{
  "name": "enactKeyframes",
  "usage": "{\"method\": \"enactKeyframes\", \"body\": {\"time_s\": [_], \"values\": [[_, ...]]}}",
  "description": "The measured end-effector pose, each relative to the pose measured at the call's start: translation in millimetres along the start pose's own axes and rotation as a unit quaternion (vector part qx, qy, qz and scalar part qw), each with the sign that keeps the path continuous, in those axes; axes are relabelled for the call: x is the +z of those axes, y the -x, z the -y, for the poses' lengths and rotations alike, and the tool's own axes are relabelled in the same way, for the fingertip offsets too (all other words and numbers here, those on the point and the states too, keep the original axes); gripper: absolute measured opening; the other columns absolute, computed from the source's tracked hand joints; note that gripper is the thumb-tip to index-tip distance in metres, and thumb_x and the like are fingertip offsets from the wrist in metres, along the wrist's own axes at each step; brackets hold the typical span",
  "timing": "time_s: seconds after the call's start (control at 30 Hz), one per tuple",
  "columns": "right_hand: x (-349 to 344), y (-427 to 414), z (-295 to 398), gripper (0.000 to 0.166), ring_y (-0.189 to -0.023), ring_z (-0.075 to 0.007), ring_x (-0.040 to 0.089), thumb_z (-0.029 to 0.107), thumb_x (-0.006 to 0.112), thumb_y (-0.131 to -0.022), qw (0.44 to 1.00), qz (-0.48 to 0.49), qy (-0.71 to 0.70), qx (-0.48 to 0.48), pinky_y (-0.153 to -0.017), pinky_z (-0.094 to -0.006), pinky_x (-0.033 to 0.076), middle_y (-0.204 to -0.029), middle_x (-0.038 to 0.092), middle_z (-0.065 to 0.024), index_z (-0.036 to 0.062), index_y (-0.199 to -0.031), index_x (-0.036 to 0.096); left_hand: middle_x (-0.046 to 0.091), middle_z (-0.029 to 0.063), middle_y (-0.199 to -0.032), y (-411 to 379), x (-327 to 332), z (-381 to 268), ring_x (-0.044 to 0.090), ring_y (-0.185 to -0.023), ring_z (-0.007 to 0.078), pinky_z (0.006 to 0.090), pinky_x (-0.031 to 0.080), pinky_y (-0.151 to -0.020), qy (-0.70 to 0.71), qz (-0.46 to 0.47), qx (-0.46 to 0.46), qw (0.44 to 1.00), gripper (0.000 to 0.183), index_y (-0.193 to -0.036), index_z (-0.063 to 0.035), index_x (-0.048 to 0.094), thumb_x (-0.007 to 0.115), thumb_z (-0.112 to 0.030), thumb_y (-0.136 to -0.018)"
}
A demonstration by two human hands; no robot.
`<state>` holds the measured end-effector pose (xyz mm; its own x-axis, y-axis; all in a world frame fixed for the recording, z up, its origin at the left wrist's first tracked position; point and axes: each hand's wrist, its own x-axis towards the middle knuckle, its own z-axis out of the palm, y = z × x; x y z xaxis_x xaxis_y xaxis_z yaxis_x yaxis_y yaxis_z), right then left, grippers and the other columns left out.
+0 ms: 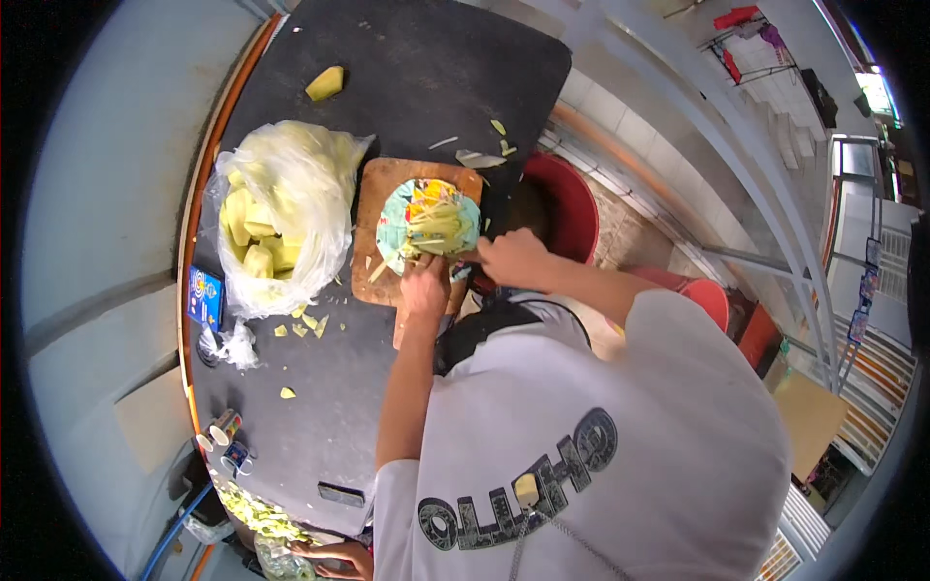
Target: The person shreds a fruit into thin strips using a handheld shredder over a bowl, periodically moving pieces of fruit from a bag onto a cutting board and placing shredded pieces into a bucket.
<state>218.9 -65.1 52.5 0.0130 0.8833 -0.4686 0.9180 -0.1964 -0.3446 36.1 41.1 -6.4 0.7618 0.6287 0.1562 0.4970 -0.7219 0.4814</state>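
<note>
My left hand [427, 287] rests at the near edge of a round teal printed piece [391, 221], its fingers bent against a bundle of thin pale green strips [439, 229]. The strips look like cut fruit or vegetable, heaped over the printed piece. Beneath lies a wooden cutting board [378, 181] with a handle. My right hand [512, 258] is curled beside the right end of the strips, close to my left hand. Whatever lies within its fingers is hidden. Left of the board stands a clear plastic bag [320, 167] of peeled pale yellow-green chunks [258, 258].
Scraps [312, 324] and one larger piece [325, 83] lie on the dark table [327, 407]. Mugs [236, 457], a blue box [205, 298] and a phone [341, 495] sit leftward. Another person's hand [341, 555] is below. A red tub [574, 210] stands beyond the table's right edge.
</note>
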Motion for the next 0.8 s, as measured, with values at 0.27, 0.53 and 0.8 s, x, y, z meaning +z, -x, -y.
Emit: {"method": "enactKeyframes", "body": {"time_s": [0.27, 0.53, 0.8], "values": [[-9, 2, 11, 0.03, -0.073, -0.0361, 0.071, 0.028, 0.058, -0.086, 1.0, 0.003, -0.022, -0.01, -0.064, -0.0501, 0.054, -0.079, 0.071, -0.0186, 0.0019, -0.101, 0.062, 0.067, 0.0154, -0.075, 15, 3, 0, 0.064, -0.075, 0.0389, 0.0466, 0.055, -0.066, -0.007, 0.005, -0.009, 1.0, 0.006, -0.078, -0.006, 0.068, 0.069, -0.011, -0.081], [-12, 10, 18, 0.031, -0.074, -0.0363, 0.071, 0.025, 0.055, -0.086, 1.0, -0.002, -0.027, -0.015, -0.066, -0.0516, 0.055, -0.079, 0.071, -0.0184, 0.0004, -0.103, 0.062, 0.068, 0.0147, -0.08, 22, 9, 2, 0.063, -0.076, 0.0381, 0.0471, 0.053, -0.067, -0.017, 0.013, -0.019, 1.0, 0.007, -0.082, -0.0073, 0.07, 0.068, -0.014, -0.082], [-11, 7, 18, 0.032, -0.074, -0.0372, 0.071, 0.026, 0.057, -0.084, 0.999, -0.039, -0.026, -0.027, -0.065, -0.0512, 0.054, -0.08, 0.071, -0.0186, 0.0013, -0.103, 0.062, 0.071, 0.0142, -0.087, 16, 5, 3, 0.065, -0.082, 0.038, 0.0456, 0.054, -0.075, -0.01, -0.003, -0.005, 1.0, 0.007, -0.083, -0.0055, 0.071, 0.066, -0.01, -0.08]]}}
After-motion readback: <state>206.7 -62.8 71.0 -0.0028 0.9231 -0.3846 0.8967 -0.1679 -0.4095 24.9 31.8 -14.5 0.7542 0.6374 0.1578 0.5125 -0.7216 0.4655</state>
